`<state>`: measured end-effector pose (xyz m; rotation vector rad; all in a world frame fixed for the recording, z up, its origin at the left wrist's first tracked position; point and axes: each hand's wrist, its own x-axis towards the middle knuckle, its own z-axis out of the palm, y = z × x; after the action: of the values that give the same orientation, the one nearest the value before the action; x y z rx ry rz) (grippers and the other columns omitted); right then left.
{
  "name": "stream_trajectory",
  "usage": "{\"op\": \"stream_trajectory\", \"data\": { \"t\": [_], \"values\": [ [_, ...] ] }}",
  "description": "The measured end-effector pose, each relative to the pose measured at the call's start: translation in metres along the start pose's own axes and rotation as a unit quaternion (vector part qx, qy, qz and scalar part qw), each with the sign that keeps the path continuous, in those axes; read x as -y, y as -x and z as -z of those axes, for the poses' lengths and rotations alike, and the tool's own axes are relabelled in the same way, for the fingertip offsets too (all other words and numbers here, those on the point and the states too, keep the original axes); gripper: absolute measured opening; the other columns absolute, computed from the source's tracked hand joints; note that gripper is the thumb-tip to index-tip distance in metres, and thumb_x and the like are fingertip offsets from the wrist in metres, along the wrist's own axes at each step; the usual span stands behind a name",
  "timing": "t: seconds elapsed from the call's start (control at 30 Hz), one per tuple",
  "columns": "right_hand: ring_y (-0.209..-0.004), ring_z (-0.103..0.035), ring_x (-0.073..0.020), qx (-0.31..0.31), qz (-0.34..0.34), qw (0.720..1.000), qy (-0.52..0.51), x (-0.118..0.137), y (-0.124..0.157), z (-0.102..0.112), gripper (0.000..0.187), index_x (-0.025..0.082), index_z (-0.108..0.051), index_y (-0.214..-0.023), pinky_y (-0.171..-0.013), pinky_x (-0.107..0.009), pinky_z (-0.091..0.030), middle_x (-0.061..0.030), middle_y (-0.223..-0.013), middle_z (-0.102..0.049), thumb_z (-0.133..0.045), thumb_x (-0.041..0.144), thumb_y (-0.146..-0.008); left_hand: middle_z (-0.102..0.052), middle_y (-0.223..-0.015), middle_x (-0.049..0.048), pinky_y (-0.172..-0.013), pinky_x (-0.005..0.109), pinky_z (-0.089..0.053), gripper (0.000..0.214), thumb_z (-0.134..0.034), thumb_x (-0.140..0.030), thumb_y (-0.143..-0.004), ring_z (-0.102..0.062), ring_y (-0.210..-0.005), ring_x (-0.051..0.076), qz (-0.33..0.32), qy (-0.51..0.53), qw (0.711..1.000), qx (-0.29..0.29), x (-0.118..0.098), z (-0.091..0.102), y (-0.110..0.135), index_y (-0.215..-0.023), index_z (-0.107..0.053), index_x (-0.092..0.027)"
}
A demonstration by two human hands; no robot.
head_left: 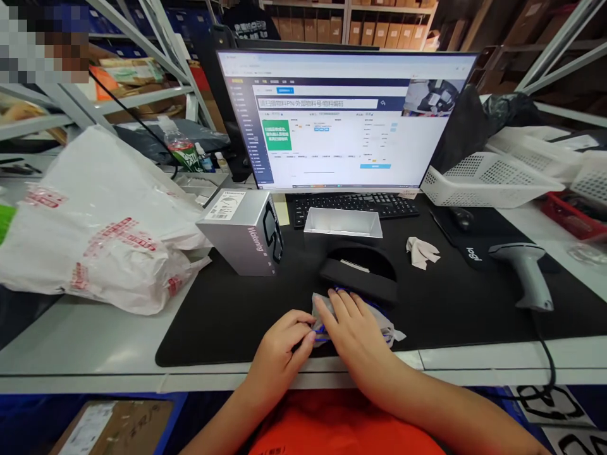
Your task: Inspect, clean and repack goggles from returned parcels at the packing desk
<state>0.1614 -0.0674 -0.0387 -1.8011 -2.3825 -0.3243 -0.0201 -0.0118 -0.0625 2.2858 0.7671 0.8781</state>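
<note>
A clear plastic bag with a blue zip edge (386, 330) lies near the desk's front edge, its contents mostly hidden under my fingers. My left hand (283, 344) pinches the bag's left end between thumb and fingers. Across the top of the bag, my right hand (355, 332) lies flat with its fingers stretched forward. Just beyond the fingertips sits a black rounded case (365, 278), with a small light strip on it. Behind the case is an open silver-grey box tray (342, 222). A silver printed box (237, 237) stands upright to the left.
A monitor (341, 139) stands behind a black keyboard (355, 207). On the right are a crumpled beige scrap (421, 252), a mouse (461, 218), a grey barcode scanner (526, 268) with a cable, and white baskets (488, 180). A large white plastic bag (99, 221) fills the left.
</note>
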Motion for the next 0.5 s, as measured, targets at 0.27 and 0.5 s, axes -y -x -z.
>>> {"op": "stream_trajectory", "data": {
  "t": [0.27,0.5],
  "values": [
    [-0.103,-0.065,-0.0252,-0.104,0.007,0.93,-0.353,-0.044,0.042,0.027,0.059,0.024,-0.055,-0.133,-0.088,-0.037,-0.056,-0.0093,-0.12,-0.067,-0.071,0.018,-0.077,-0.063,-0.133,0.0125,-0.108,0.044,-0.047,0.043,-0.058,-0.021,-0.094,-0.059,-0.124,0.026,-0.09,-0.102,0.991,-0.007,-0.001,0.021,-0.049,-0.136,-0.052,-0.022],
    [-0.121,-0.059,-0.0305,-0.45,-0.308,0.696,-0.467,-0.109,0.06,0.078,0.055,0.029,-0.05,-0.142,-0.09,-0.046,-0.058,-0.0093,-0.14,-0.055,-0.06,0.038,-0.089,-0.068,-0.104,0.0115,-0.095,0.047,-0.052,0.026,-0.062,-0.014,-0.088,-0.063,-0.098,0.027,-0.207,-0.197,0.939,0.192,0.006,-0.01,-0.11,-0.114,-0.064,-0.017]
  ]
}}
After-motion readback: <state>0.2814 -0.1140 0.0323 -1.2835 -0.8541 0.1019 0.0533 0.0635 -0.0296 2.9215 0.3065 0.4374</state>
